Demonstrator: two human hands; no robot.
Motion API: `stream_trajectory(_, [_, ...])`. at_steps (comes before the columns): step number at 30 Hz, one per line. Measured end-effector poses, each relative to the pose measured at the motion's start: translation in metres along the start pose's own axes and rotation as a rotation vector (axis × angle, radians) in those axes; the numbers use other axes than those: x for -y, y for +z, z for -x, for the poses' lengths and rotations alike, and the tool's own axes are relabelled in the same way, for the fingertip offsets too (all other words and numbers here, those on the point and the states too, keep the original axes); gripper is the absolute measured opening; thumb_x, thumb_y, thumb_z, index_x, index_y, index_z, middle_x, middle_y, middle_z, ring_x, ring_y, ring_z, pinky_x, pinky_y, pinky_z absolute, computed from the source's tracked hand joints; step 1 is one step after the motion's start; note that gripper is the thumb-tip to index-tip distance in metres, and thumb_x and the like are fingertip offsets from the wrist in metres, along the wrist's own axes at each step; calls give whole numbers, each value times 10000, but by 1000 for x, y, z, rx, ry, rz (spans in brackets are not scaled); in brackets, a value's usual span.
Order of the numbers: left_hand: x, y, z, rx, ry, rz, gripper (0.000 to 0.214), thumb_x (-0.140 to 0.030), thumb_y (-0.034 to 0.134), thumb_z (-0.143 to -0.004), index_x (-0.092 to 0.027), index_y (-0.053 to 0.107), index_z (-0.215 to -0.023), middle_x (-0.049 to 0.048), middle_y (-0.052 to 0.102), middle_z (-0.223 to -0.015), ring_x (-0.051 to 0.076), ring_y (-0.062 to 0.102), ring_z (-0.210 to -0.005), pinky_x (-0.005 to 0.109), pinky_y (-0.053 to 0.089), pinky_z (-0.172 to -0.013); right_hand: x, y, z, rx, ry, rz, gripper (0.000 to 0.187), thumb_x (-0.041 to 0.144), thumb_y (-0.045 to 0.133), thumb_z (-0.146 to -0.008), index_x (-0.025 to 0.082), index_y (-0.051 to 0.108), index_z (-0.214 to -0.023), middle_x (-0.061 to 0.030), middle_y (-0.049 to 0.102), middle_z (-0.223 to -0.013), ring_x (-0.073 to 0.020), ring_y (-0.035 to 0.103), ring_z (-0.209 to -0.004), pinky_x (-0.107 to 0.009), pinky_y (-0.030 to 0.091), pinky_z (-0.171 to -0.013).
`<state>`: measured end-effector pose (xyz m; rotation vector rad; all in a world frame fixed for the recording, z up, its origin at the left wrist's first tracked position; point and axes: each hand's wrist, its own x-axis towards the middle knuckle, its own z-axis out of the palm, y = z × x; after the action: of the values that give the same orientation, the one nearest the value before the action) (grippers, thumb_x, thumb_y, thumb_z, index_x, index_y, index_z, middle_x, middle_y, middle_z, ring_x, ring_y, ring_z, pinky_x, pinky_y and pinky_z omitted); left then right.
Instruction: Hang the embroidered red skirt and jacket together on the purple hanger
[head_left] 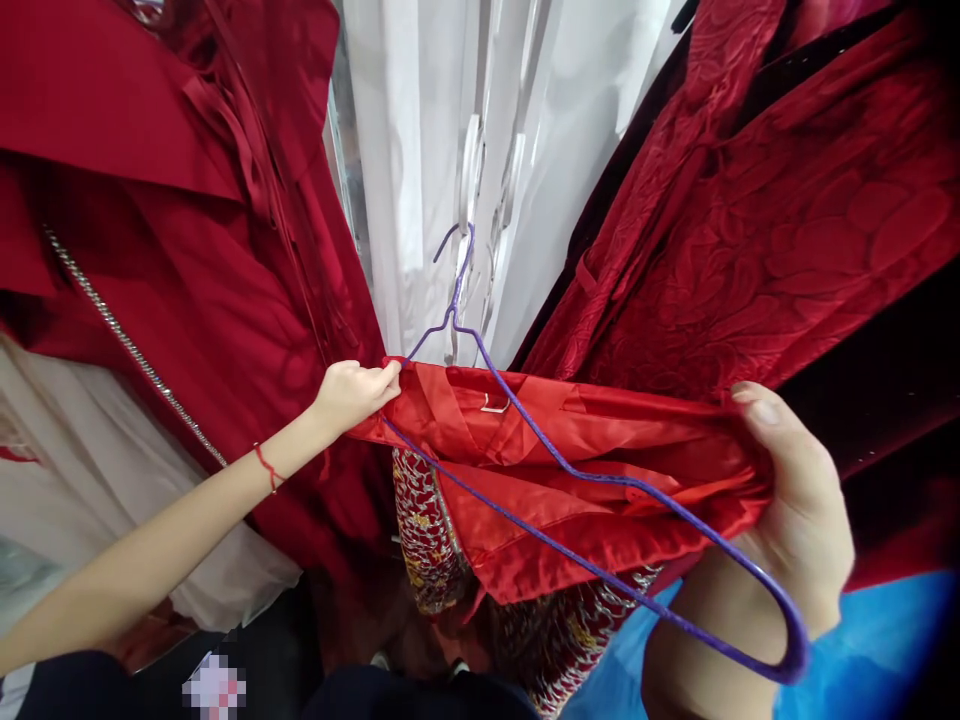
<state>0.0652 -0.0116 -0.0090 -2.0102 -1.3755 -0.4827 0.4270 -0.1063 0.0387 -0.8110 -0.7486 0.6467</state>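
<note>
We held the red-lined garment (525, 488) open between hanging red clothes (187, 225).
Our left hand (352, 392) pinched one edge, our right hand (806, 510) gripped the other; the purple hanger (600, 477) crossed the opening, right end outside.

Item one: garment of glossy bright-red satin (570, 505), creased, stretched wide from the centre towards four o'clock; dark-red patterned cloth with silver and gold (421, 540) hung below, towards five and seven. Item two: slim purple hanger (600, 477), tilted, hook at twelve, left end hidden at the satin's edge, bare right end at four.
</note>
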Motion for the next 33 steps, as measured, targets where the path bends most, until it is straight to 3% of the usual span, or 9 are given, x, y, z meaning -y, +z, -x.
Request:
stream_trajectory(5, [-8, 1, -2, 74, -31, 22, 272, -309, 466, -944, -191, 710, -964, 78, 710, -605, 202, 647, -546, 304, 310, -540, 15, 26, 57, 17, -110, -41, 291, 450, 742, -800, 247, 728, -1008, -25, 714, -944, -142, 660, -655, -267, 545, -540])
stream_trajectory(8, [-15, 2, -5, 129, -51, 33, 279, -285, 447, -966, -182, 704, -1008, 98, 733, -660, 218, 673, -589, 309, 326, -560, 21, 21, 69, 93, -109, -12, 479, 539, 839, -657, 237, 703, -1003, -12, 706, -758, -130, 572, -445, -258, 465, -397])
stream_trajectory(12, [-22, 5, -7, 162, -95, 113, 249, -272, 480, -953, -182, 685, -1062, 99, 737, -684, 222, 682, -619, 306, 367, -601, 26, -6, 54, 235, 9, 66, 713, 598, 942, -381, 234, 669, -931, 18, 613, -516, -140, 455, -289, -291, 436, -339])
stream_trajectory(17, [-22, 9, -6, 126, -129, 204, 230, -289, 492, -944, -187, 673, -1042, 84, 711, -633, 229, 682, -614, 309, 383, -619, 33, -13, 45, 221, 51, 221, 563, 300, 979, -405, 246, 629, -843, 27, 612, -502, -123, 500, -325, -202, 409, -332])
stream_trajectory(21, [-20, 10, -6, 110, -106, 168, 229, -300, 496, -938, -197, 687, -1010, 86, 719, -631, 225, 671, -588, 302, 356, -585, 29, -10, 35, 156, 92, 252, 511, 291, 953, -438, 243, 591, -795, 26, 631, -521, -133, 534, -363, -206, 441, -354])
stream_trajectory(25, [-15, 10, -4, 68, -99, 148, 249, -306, 480, -932, -208, 708, -942, 93, 723, -636, 229, 657, -567, 303, 313, -551, 10, -19, 4, 154, 111, 264, 490, 307, 949, -450, 228, 571, -751, 57, 578, -510, -87, 475, -379, -182, 389, -375])
stream_trajectory(29, [-9, 7, 2, -13, -75, 174, 288, -347, 467, -936, -224, 709, -839, 65, 688, -580, 205, 618, -529, 300, 282, -529, -16, -28, -24, 167, -5, 398, 461, 330, 920, -536, 223, 537, -771, 61, 580, -605, -83, 505, -510, -194, 403, -502])
stream_trajectory(33, [-6, -2, 8, -74, -46, 104, 346, -337, 445, -954, -226, 696, -742, 40, 653, -521, 176, 580, -488, 299, 256, -513, -38, -14, -25, 82, -294, 773, 332, 380, 795, -698, 234, 508, -777, 63, 518, -629, -95, 415, -534, -238, 330, -552])
